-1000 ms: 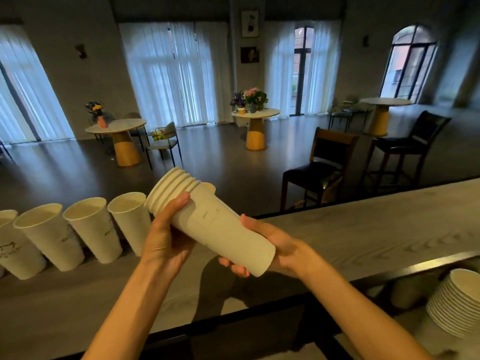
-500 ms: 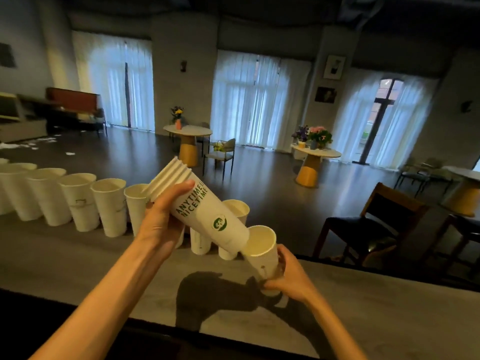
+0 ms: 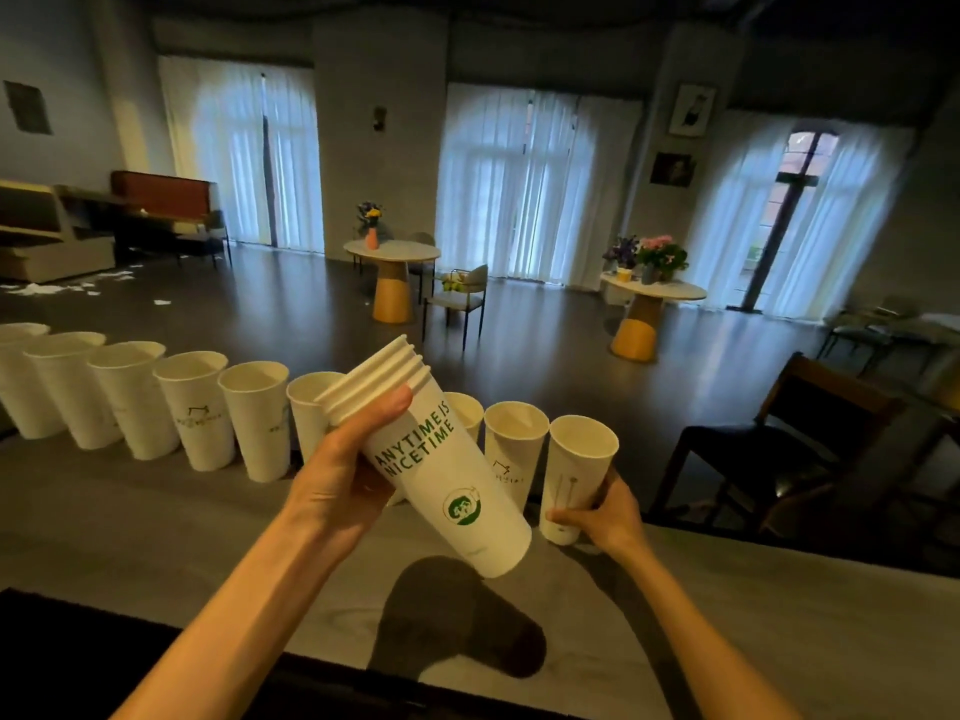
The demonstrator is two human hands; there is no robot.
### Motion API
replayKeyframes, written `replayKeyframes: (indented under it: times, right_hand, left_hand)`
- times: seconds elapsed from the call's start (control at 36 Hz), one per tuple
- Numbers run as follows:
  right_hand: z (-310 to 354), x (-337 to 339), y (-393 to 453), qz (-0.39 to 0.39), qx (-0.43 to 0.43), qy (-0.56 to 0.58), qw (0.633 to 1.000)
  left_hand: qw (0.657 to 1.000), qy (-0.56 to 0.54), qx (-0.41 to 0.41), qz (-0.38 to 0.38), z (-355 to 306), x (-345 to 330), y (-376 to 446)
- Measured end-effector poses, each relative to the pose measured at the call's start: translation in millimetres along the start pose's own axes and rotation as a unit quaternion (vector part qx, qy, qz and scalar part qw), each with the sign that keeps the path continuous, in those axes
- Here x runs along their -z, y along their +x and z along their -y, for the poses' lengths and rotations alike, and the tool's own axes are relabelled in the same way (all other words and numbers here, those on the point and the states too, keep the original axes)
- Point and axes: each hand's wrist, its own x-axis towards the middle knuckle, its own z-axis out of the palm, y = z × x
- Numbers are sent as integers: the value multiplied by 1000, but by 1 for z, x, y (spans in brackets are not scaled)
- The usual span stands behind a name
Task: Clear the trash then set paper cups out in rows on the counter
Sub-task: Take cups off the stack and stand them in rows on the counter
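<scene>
My left hand (image 3: 340,480) grips a tilted stack of nested white paper cups (image 3: 447,480) with green lettering, held above the grey counter (image 3: 208,553). My right hand (image 3: 605,517) holds a single white cup (image 3: 574,470) near its base; the cup stands upright at the right end of a row of cups (image 3: 197,413). That row runs along the counter's far edge from the far left to the stack, which hides part of it.
A dark chair (image 3: 789,433) stands just beyond the counter on the right. Round tables (image 3: 392,252) with flowers and another chair (image 3: 462,298) sit out on the dark floor. Paper scraps (image 3: 62,285) litter the floor at the far left.
My right hand has pulled one cup off the bottom of the stack and set it upright at the right end of the row. The view has turned left and the stack has tilted more upright.
</scene>
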Motion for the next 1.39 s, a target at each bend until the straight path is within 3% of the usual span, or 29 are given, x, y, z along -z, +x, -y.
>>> replayKeyframes:
  times: [0.17,0.28,0.33,0.42,0.53,0.58,0.64,0.69,0.78,0.89,1.03,1.17,1.25,1.39]
  right_hand:
    - [4,-5,1,2,-7,-63,998]
    - [1,-4,-9,28,-61,-71,995]
    - [-6,-2,-19,3,-83,-85,993]
    - [-4,10,-48,-80,-104,-8,991]
    - [17,42,-91,105,-146,139,974]
    - [20,60,-115,241,-174,256,920]
    - [27,70,-133,368,-140,349,851]
    - [29,81,-147,410,-105,389,818]
    - [27,89,-160,412,-81,439,794]
    - [11,101,-164,369,-12,300,880]
    - [-3,122,-150,250,19,85,964]
    - [-31,126,-120,142,32,-110,983]
    - [-48,122,-93,65,24,-94,993]
    - [-57,108,-39,35,5,-40,999]
  left_hand:
    - [998,7,28,50,1,-8,4]
    - [997,4,44,61,0,-7,8]
    - [996,-6,59,72,3,-6,11]
    - [989,-29,99,109,17,-15,12]
    - [976,-64,168,124,44,-40,5]
    - [970,-78,190,134,60,-54,-3]
    - [966,-83,201,141,70,-63,-8]
    - [962,-90,208,153,79,-72,-10]
    - [965,-77,194,159,83,-81,-9]
    - [972,7,131,195,91,-96,-13]
    - [967,139,15,211,103,-111,-15]
    - [978,127,-55,155,97,-127,-3]
    - [990,71,-79,89,81,-132,1]
    - [996,12,-94,4,59,-118,2]
